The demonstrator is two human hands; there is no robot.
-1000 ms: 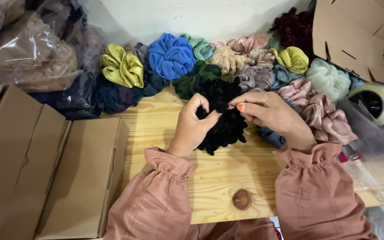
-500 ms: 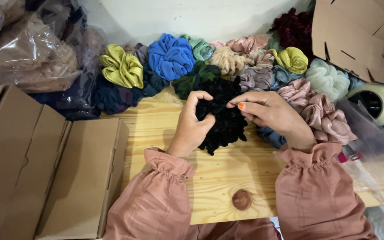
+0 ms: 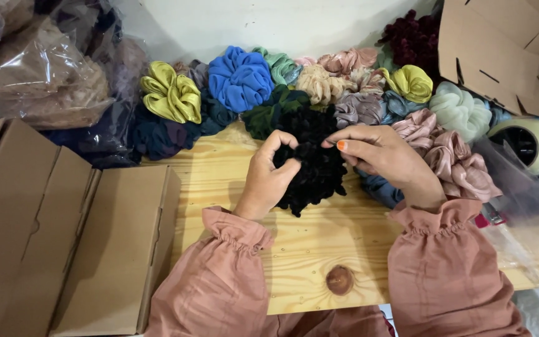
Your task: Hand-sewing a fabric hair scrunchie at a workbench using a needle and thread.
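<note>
Both hands on a fuzzy black scrunchie, mid-table on the wood.

The left hand (image 3: 268,176) has its fingers curled and thumb pinched into the left edge of the black scrunchie (image 3: 314,163), while the right hand (image 3: 382,156) pinches its top right edge with the fingertips pressed together. The scrunchie sits on the wooden table (image 3: 319,249), just near of a whole row of scrunchies along the far wall, like the blue scrunchie (image 3: 239,78) and the yellow-green scrunchie (image 3: 171,92). Flat cardboard boxes (image 3: 63,237) are stacked to the left, and a tape roll (image 3: 528,143) sits off to the right.
</note>
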